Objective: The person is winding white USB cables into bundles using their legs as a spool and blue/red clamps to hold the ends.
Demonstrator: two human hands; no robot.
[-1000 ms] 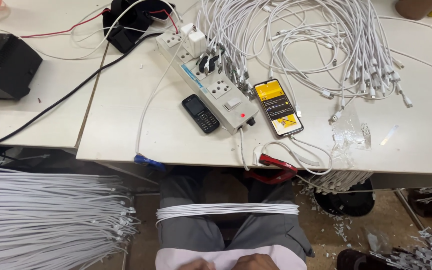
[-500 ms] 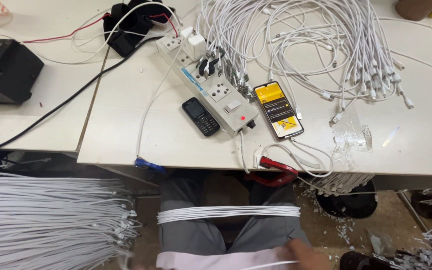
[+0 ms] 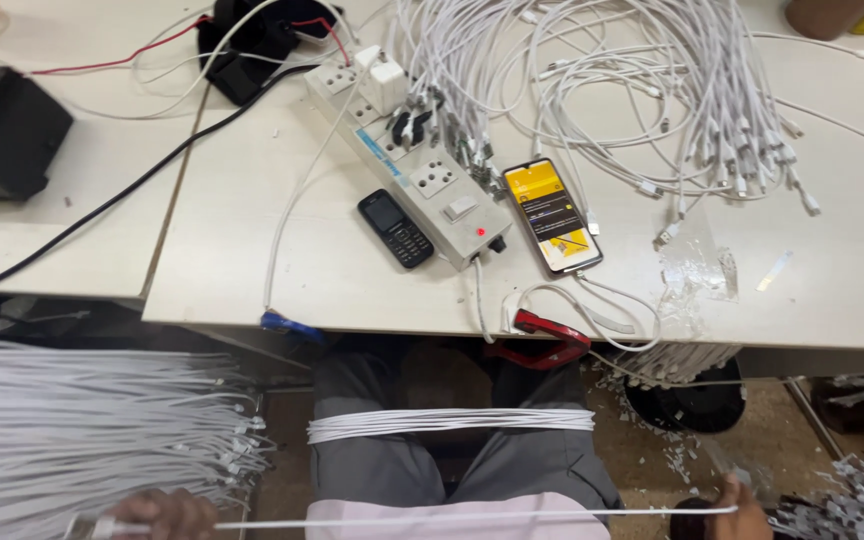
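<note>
One white cable [image 3: 472,517] is being stretched taut across the lap, low in the head view, and both hands are gripping it: the left hand [image 3: 157,514] is pinching one end, the right hand [image 3: 742,505] is clenching the other, with the line running straight between them.

Just beyond the cable, between the hands, a bundle [image 3: 452,423] of white cables is lying across the knees. It is sitting loose there, so a shift of the legs or a snag from the taut line looks likely to roll it to the floor. Beside the left hand, a big pile [image 3: 82,430] of straight cables is fanning out with its plugs pointing toward that hand; a careless pull could catch a neighbouring plug and drag several strands out together.

Well ahead of both hands, on the desk [image 3: 252,250], a tangle [image 3: 632,90] of cables is crowding a power strip [image 3: 412,160], a small phone [image 3: 395,228] and a smartphone [image 3: 552,215]. Near the right hand, loops are hanging over the desk edge by a red clip [image 3: 542,335]; a raised hand could hook them and tug the smartphone off.
</note>
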